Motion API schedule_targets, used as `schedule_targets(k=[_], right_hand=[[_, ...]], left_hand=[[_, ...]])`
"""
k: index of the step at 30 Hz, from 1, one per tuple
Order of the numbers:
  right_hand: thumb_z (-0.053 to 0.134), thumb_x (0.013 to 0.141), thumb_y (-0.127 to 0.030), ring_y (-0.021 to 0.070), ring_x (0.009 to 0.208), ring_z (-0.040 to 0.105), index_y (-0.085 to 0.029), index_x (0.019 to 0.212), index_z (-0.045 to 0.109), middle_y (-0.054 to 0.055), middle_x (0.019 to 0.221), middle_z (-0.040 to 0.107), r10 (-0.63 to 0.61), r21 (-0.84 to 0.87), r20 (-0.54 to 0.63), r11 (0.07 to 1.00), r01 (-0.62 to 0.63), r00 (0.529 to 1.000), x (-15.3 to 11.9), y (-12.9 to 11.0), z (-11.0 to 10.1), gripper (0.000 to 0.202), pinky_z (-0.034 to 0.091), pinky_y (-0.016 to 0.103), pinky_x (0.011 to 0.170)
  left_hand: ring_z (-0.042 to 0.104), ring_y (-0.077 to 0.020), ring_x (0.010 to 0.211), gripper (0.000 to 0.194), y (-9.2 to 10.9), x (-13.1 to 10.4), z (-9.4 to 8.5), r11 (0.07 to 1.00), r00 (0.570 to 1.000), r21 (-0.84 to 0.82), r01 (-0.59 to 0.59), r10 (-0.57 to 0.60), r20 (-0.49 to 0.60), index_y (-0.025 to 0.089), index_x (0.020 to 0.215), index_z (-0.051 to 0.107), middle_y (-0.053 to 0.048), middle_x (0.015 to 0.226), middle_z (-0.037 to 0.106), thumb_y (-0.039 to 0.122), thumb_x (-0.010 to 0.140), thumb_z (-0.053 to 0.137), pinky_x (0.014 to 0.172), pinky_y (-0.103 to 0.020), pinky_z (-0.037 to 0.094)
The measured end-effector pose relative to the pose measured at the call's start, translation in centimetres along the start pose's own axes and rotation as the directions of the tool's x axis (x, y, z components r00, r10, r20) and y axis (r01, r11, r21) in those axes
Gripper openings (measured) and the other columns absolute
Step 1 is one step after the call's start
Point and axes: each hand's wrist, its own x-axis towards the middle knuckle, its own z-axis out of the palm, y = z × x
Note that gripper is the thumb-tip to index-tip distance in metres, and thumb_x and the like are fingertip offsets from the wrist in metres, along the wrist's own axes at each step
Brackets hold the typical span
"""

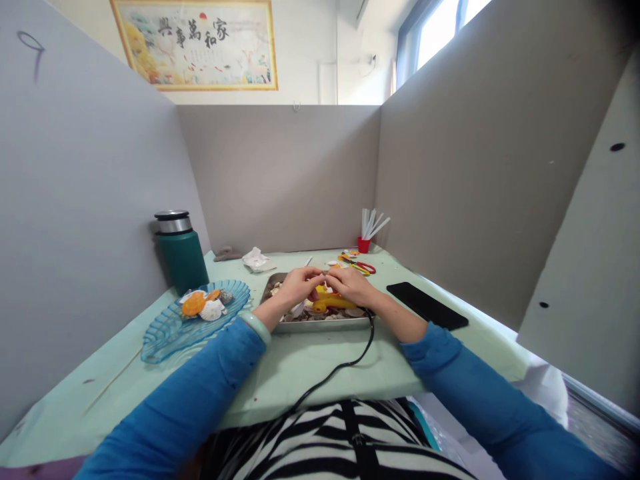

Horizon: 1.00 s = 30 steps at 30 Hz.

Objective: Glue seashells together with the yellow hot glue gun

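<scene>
Above a metal tray point(325, 326), my left hand point(300, 285) and my right hand point(353, 285) meet at the fingertips. Both are closed in a pinch; anything between the fingers is too small or hidden to make out. Under them, a yellow glue gun point(333, 304) lies in the tray, and its black cord point(345, 365) runs over the front edge toward my lap. Small shells point(355, 312) fill the tray around the gun. My hands cover part of the tray's contents.
To the left, a blue shell-shaped dish point(165, 338) holds orange and white shells point(194, 304), with a green bottle point(183, 260) behind. Red-handled scissors point(364, 267), a red cup of white glue sticks point(364, 245) and a black phone point(427, 305) are right. Grey partitions point(280, 173) enclose the table.
</scene>
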Motion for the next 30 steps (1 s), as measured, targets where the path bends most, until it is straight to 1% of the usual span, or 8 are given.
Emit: schedule_targets(k=[5,11,16,23,26,30], right_hand=[[0.04,0.092,-0.032,0.011,0.061,0.05,-0.016,0.073,0.062,0.001,0.066,0.06,-0.004,0.013,0.002,1.0,0.004,1.0,-0.03,0.0,-0.07,0.033,0.029,0.021,0.057],[0.038,0.093,-0.034,0.0116,0.064,0.051,-0.016,0.073,0.061,0.002,0.068,0.061,-0.01,0.023,-0.008,1.0,0.01,1.0,0.06,0.37,0.25,0.036,0.031,0.022,0.06],[0.036,0.094,-0.036,0.0118,0.065,0.052,-0.016,0.072,0.06,0.002,0.067,0.061,-0.009,0.012,-0.018,1.0,0.009,1.0,0.09,0.36,0.28,0.038,0.031,0.022,0.06],[0.038,0.093,-0.031,0.0113,0.065,0.052,-0.015,0.075,0.061,0.002,0.07,0.062,-0.035,0.016,-0.001,0.999,0.035,0.999,0.01,0.03,0.03,0.032,0.031,0.021,0.06],[0.039,0.092,-0.03,0.0117,0.066,0.052,-0.016,0.077,0.062,0.002,0.07,0.062,-0.036,0.0,-0.002,0.999,0.036,0.999,0.0,0.14,0.08,0.031,0.031,0.021,0.06],[0.038,0.092,-0.031,0.012,0.065,0.052,-0.016,0.076,0.062,0.002,0.069,0.062,-0.015,-0.025,-0.012,1.0,0.015,1.0,0.0,0.2,0.16,0.032,0.03,0.022,0.058]], left_hand=[[0.056,-0.0096,0.047,0.026,-0.01,0.04,0.02,1.0,1.0,0.0,-0.004,0.004,0.0,0.014,0.085,0.063,0.0,0.055,0.058,0.038,0.078,0.055,0.045,-0.017,0.042],[0.057,-0.0105,0.045,0.028,0.17,0.02,0.08,1.0,1.0,-0.026,0.013,-0.013,0.019,0.013,0.084,0.062,0.0,0.053,0.057,0.039,0.08,0.052,0.045,-0.019,0.044],[0.058,-0.0113,0.045,0.029,-0.03,0.12,0.09,0.999,0.999,-0.049,0.015,-0.013,0.041,0.013,0.084,0.06,0.001,0.051,0.056,0.04,0.082,0.05,0.046,-0.02,0.045],[0.057,-0.0116,0.045,0.03,0.21,0.05,0.12,0.998,0.998,-0.046,0.03,-0.028,0.049,0.013,0.09,0.062,0.001,0.052,0.057,0.038,0.082,0.049,0.045,-0.02,0.044],[0.057,-0.0109,0.045,0.031,0.27,0.02,0.1,0.998,0.998,-0.056,0.034,-0.031,0.047,0.013,0.093,0.063,0.0,0.055,0.059,0.039,0.081,0.051,0.045,-0.02,0.044],[0.057,-0.0111,0.045,0.03,0.04,0.07,0.05,0.998,0.999,-0.045,0.037,-0.035,0.038,0.013,0.09,0.064,0.0,0.054,0.059,0.038,0.081,0.05,0.045,-0.02,0.044]])
